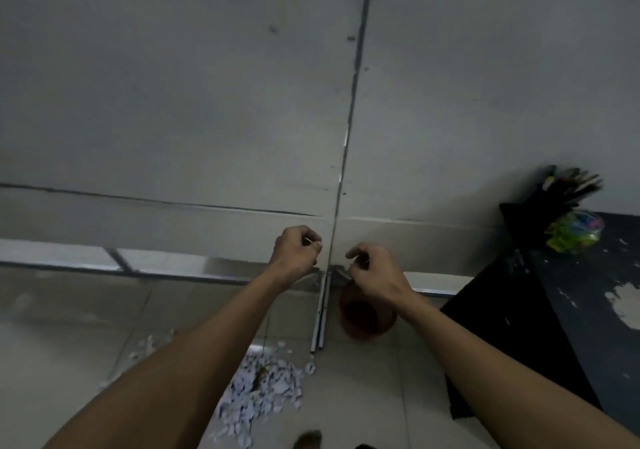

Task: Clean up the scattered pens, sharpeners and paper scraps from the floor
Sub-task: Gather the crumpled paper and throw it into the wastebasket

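Note:
A heap of white paper scraps (263,393) lies on the tiled floor between my forearms, with a small brown thing in its middle. More scraps (149,344) are strewn to its left. My left hand (296,249) is raised in front of the wall, its fingers curled, pinching a small pale scrap at the fingertips. My right hand (372,272) is held beside it, fingers curled, and a thin pale sliver shows at its fingertips. Directly below the right hand stands a red bin (367,320) on the floor.
A black table (568,310) stands at the right, carrying a black holder of pens (568,189) and a clear jar of colourful small items (576,232). A grey panelled wall fills the view ahead. A metal rail (322,310) runs down to the floor. My foot (308,440) is at the bottom edge.

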A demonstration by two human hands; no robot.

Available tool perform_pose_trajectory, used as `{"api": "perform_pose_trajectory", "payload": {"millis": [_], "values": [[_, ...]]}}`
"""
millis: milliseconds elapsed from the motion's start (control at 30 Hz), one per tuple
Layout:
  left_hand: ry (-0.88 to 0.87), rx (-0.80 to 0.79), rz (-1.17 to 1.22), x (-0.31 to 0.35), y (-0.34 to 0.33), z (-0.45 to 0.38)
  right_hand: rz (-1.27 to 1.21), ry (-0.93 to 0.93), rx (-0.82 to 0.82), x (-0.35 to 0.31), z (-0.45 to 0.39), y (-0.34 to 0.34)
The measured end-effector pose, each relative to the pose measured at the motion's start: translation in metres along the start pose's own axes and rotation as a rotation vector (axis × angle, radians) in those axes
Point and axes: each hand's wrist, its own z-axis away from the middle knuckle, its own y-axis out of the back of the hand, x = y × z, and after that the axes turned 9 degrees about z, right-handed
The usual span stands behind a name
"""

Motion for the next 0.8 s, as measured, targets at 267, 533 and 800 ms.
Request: {"api": "perform_pose_trajectory", "payload": {"millis": [267,533,800], "values": [[0.080,0.182,0.076,-0.056,0.060,0.067,0.039,0.156,-0.135,-0.039,0.042,-0.049],[0.247,0.293,0.132,-0.119,0.073,0.157,0.063,0.225,-0.259,-0.052,0.101,-0.095],[0.364,0.378,0.151,-0.164,0.085,0.223,0.078,0.251,-0.401,-0.059,0.144,-0.140]]}}
